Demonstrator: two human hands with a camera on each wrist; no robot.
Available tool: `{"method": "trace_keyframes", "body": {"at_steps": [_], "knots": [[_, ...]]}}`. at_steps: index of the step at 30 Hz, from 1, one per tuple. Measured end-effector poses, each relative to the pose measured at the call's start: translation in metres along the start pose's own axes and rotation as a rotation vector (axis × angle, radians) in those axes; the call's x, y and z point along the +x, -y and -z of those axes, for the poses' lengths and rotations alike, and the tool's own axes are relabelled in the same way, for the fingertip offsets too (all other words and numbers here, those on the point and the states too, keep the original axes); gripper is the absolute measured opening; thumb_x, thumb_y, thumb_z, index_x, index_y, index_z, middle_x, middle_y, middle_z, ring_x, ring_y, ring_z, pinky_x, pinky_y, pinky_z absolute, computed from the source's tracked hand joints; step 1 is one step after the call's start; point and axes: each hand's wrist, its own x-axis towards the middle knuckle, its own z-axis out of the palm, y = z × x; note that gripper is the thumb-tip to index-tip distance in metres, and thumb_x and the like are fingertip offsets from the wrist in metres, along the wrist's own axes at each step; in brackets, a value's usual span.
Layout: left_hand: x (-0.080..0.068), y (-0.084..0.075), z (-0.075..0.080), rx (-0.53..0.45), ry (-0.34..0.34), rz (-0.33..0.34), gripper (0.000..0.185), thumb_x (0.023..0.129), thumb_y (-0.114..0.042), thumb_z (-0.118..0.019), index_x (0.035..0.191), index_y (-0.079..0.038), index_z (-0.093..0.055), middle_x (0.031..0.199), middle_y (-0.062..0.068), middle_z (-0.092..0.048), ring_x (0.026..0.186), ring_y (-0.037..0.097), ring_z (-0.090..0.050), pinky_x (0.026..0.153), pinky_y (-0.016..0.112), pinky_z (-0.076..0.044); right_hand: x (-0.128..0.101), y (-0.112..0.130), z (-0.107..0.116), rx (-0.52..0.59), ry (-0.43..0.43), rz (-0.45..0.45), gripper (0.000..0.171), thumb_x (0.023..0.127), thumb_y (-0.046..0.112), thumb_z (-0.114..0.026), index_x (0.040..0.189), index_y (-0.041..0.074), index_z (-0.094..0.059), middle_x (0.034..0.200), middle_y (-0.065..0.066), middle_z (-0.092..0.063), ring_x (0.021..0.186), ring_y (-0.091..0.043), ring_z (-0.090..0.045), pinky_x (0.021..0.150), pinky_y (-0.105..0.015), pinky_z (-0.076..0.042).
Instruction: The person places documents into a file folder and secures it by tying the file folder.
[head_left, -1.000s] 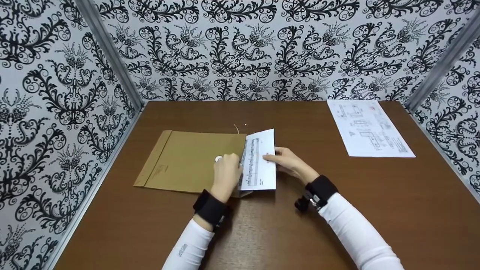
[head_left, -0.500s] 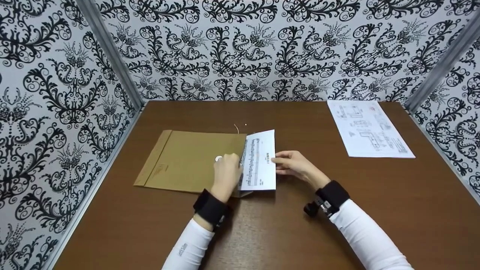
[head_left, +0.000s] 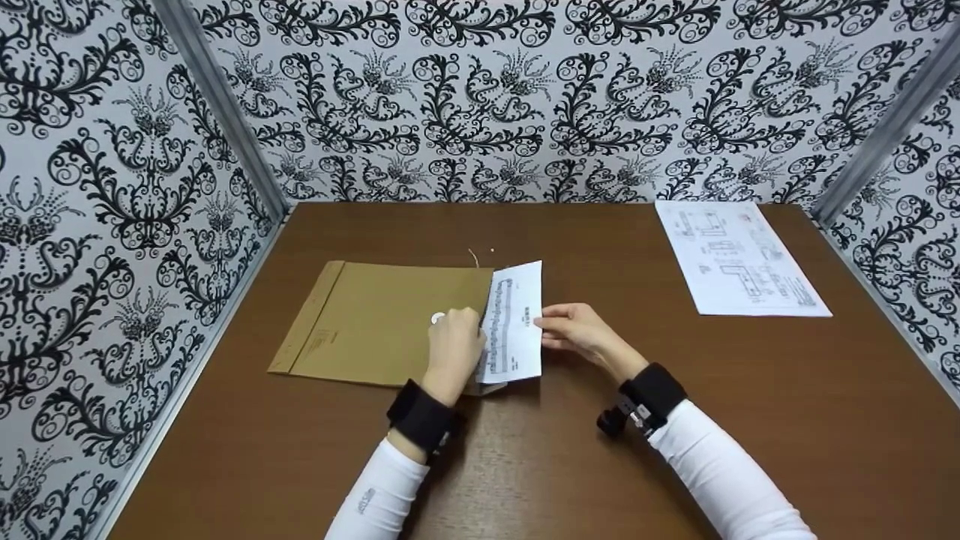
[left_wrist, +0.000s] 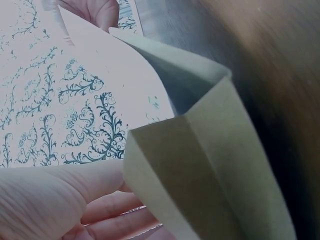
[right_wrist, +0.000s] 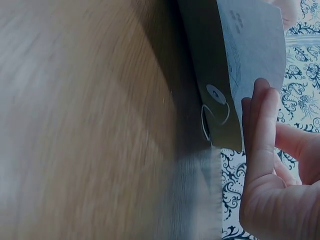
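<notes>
My left hand [head_left: 452, 346] grips the envelope [head_left: 375, 321] mouth; my right hand [head_left: 577, 330] pinches the printed sheet [head_left: 514, 326] between them, halfway inside; another paper [head_left: 739, 255] lies far right.

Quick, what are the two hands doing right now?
Left hand: grips the open mouth of the brown envelope.
Right hand: pinches the printed sheet sticking out of that envelope.

Both arms, in white sleeves with black wristbands, are stretched forward. The left hand [head_left: 452, 346] is curled with fingers pinched shut. The right hand [head_left: 581, 330] is angled leftward, its fingertips pinched together.
</notes>
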Motion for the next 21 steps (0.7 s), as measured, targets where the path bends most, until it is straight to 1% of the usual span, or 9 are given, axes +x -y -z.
{"method": "trace_keyframes", "body": {"at_steps": [7, 16, 21], "knots": [[0.0, 0.0, 0.003, 0.003, 0.02, 0.012, 0.009, 0.081, -0.006, -0.076, 0.074, -0.001, -0.072, 0.081, 0.018, -0.077, 0.069, 0.036, -0.072, 0.061, 0.048, -0.057, 0.005, -0.001, -0.011, 0.013, -0.011, 0.018, 0.046, 0.1, 0.002, -0.058, 0.138, -0.021, -0.046, 0.091, 0.002, -0.072, 0.075, -0.005, -0.071, 0.075, -0.019, -0.061], [0.0, -0.001, 0.004, 0.018, 0.004, 0.007, 0.009, 0.08, -0.007, -0.077, 0.074, -0.002, -0.073, 0.08, 0.019, -0.077, 0.069, 0.038, -0.071, 0.06, 0.049, -0.058, 0.009, -0.001, -0.024, 0.014, -0.033, 0.014, 0.045, 0.099, 0.002, -0.059, 0.137, -0.02, -0.048, 0.09, 0.001, -0.071, 0.074, -0.005, -0.07, 0.074, -0.018, -0.061], [0.0, -0.001, 0.004, 0.018, 0.004, 0.007, 0.009, 0.08, -0.008, -0.077, 0.075, -0.001, -0.074, 0.079, 0.018, -0.077, 0.067, 0.037, -0.071, 0.058, 0.047, -0.058, 0.012, -0.001, -0.03, 0.008, -0.051, 0.018, 0.043, 0.099, 0.002, -0.059, 0.135, -0.02, -0.05, 0.089, 0.001, -0.071, 0.074, -0.004, -0.07, 0.073, -0.018, -0.06]]}}
